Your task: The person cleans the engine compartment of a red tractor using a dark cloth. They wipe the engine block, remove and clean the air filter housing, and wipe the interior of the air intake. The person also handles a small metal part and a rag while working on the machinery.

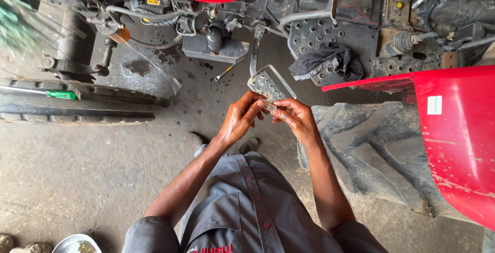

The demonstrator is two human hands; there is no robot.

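Both hands, left hand (238, 120) & right hand (295, 119), pinched some small clear part (269, 106) below the pedal (266, 85), prob best kept steady w/ fingertips.

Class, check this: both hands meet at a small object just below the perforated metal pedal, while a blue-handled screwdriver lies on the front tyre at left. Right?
Not quite. The head view shows the screwdriver on the front tyre has a green handle, not blue. The rest holds: the left hand and right hand meet just below the perforated metal pedal.
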